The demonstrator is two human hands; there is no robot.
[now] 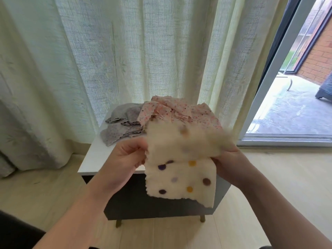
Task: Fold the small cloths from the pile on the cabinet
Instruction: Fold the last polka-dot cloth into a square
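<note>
Two hands hold one cream cloth (181, 177) in the air just in front of the cabinet (93, 159). The left hand (124, 159) pinches its left edge and the right hand (231, 164) grips its right edge with curled fingers, probably so the blurred upper part can be turned over the hanging lower half, clear of the pile. It looks soft and fleecy, with coloured dots and zigzag-cut edges, while grey cloths (122, 123) and pink speckled cloths (179, 112) lie crumpled behind it on the cabinet top.
</note>
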